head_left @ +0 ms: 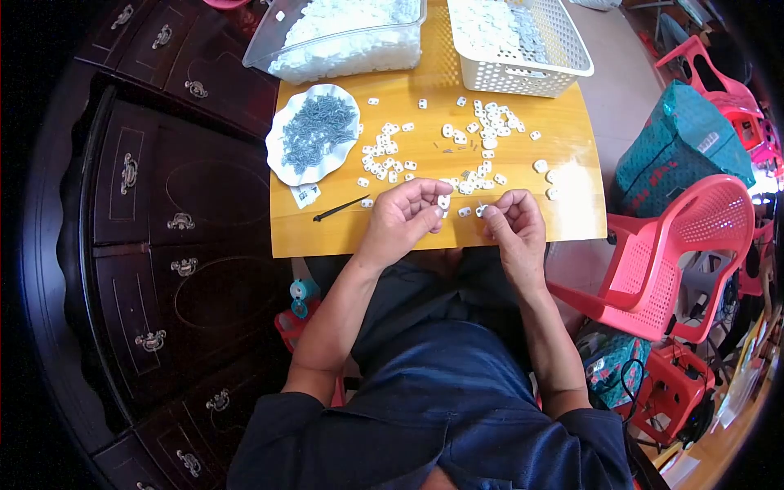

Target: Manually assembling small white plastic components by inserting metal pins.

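While both hands work at the near edge of the yellow wooden counter (pixel 506 208), left hand (pixel 402 219) pinches a small white plastic clip (pixel 443 202); right hand (pixel 512 226) fingers curl shut on a tiny piece, kind unclear.

A small white plastic clip (pixel 443 202) stands upright, pinched above the yellow table's near edge

Two hands, left (pixel 400 219) and right (pixel 513 224), work at one table (pixel 425 233) bearing one plate (pixel 282 167) at ten o'clock, one tub (pixel 269 53) and one basket (pixel 523 82) at twelve, dozens of white clips (pixel 490 114), with two red chairs (pixel 678 245) at three.
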Tool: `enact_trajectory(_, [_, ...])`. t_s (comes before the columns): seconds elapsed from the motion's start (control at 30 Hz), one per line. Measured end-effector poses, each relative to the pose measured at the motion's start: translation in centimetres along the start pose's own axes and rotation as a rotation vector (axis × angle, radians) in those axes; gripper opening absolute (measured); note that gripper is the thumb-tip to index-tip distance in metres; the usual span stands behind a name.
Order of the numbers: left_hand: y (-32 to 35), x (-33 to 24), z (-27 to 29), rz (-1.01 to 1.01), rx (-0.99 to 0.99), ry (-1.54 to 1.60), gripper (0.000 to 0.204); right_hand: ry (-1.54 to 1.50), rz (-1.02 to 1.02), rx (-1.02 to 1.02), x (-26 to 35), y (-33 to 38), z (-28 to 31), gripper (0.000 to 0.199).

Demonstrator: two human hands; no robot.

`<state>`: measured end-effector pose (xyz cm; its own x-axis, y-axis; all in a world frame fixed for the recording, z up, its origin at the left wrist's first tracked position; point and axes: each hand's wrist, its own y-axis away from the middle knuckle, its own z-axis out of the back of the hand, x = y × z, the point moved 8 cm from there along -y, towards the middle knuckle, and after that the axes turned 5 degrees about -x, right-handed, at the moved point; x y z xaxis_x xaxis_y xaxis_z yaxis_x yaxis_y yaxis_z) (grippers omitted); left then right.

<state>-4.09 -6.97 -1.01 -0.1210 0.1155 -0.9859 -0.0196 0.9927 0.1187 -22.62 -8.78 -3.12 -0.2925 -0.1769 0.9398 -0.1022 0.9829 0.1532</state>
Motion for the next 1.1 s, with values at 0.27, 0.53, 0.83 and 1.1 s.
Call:
enact_trajectory(0.27, [-0.1, 0.7, 0.8, -0.054, 0.024, -0.03, 0.017, -0.005, -0.008, 0.019, -0.1, 0.2, -0.3, 0.016])
enact_trajectory(0.53, [0.0, 0.0, 0.6, -0.014, -0.047, -0.013, 0.015, 0.059, -0.015, 0.083, -0.4, 0.6, -1.1, 0.015])
enact_trajectory(0.83, [0.0, 0.7, 0.9, -0.037, -0.012, -0.041, 0.018, 0.096, -0.024, 0.118, -1.1, 0.9, -1.8, 0.015])
enact_trajectory(1.1, [0.0, 0.8, 0.5, -0.029, 0.005, -0.037, 0.019, 0.118, -0.034, 0.149, -1.2, 1.2, -2.2, 0.016])
